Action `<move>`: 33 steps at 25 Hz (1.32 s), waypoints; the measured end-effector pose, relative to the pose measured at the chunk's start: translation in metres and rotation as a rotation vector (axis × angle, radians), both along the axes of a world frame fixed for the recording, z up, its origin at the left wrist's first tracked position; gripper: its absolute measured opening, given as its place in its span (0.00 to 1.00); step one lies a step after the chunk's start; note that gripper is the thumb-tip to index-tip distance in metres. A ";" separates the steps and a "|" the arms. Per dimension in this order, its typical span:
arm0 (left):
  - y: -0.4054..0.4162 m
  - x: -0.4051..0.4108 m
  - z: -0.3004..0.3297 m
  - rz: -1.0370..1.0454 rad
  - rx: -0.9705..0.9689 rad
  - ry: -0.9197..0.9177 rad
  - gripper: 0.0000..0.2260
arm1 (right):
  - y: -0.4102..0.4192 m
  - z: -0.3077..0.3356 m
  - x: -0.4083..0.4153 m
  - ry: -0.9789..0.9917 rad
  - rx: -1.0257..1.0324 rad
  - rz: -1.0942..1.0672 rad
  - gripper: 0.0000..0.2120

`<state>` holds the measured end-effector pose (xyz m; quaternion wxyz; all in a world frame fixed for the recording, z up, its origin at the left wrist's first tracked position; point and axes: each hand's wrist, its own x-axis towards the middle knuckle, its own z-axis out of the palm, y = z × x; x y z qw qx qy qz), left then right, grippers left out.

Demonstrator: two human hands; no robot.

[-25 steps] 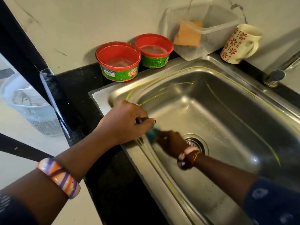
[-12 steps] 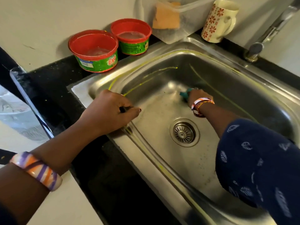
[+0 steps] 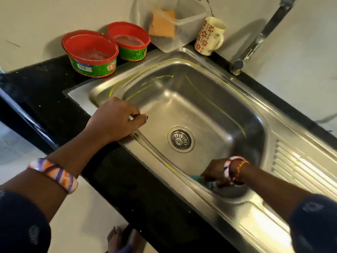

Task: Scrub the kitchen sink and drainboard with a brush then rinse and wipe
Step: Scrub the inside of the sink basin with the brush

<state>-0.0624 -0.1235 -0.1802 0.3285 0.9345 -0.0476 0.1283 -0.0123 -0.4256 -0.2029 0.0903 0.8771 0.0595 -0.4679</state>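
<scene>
Sink [image 3: 209, 99] is filling the frame's centre; the right hand [image 3: 216, 171] is gripping a teal brush [image 3: 200, 179] at its lower wall, while the left hand [image 3: 116, 119], fingers curled, is resting on its left rim.

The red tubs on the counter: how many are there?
2. The larger tub stands at the sink's back left corner; the smaller tub stands just to its right, against the wall. None seems hidden.

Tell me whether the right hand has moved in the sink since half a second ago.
Yes. The right hand, gripping the teal brush, went from beyond the drain to the basin's near corner.
</scene>
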 end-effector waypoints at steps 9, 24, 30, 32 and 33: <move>0.002 0.003 -0.005 0.022 0.027 0.041 0.26 | 0.085 -0.031 0.016 -0.372 0.591 -0.094 0.15; -0.003 -0.002 0.005 0.029 0.021 -0.004 0.22 | 0.046 -0.053 0.044 -0.427 0.341 -0.207 0.19; -0.003 -0.002 0.003 0.057 0.026 0.001 0.23 | 0.057 -0.042 0.069 -0.402 0.398 -0.157 0.17; -0.004 -0.002 0.004 0.097 0.000 0.010 0.20 | 0.048 -0.042 0.063 -0.351 0.346 -0.149 0.18; -0.005 -0.002 0.005 0.130 -0.020 0.004 0.18 | 0.048 -0.039 0.056 -0.331 0.345 -0.108 0.18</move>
